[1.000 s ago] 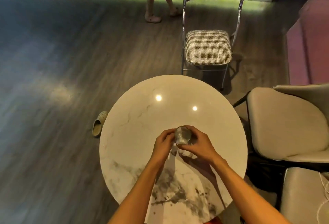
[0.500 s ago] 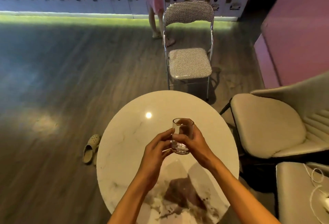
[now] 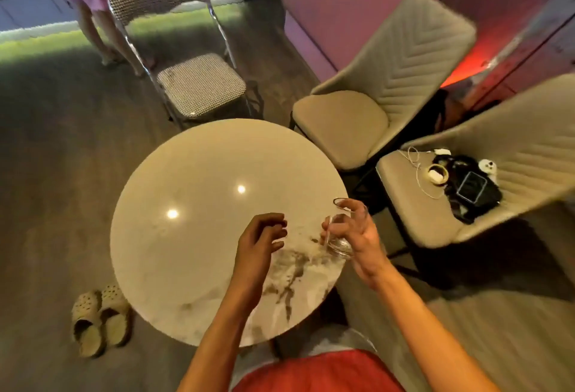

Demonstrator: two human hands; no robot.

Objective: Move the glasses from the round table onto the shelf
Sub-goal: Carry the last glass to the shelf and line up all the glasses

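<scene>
I see one clear round drinking glass (image 3: pixel 340 248), and my right hand (image 3: pixel 357 236) has it. My fingers are curled round its side, and it hangs tilted above the right rim of the round white marble table (image 3: pixel 193 251) with dark veins. The glass looks empty. My left hand (image 3: pixel 259 236) hovers just beside it over the tabletop, fingers loosely bent, holding nothing.

Three chairs stand round the table. One is a metal folding chair with houndstooth fabric (image 3: pixel 199 83). The other two are beige quilted padded chairs, the farther (image 3: pixel 342 124) and the nearer (image 3: pixel 413 214), whose seat carries a black bag (image 3: pixel 480 203), a phone (image 3: pixel 471 186) and a white cable (image 3: pixel 417 170).

Two pale perforated clogs (image 3: pixel 99 320) lie on the wood floor.
</scene>
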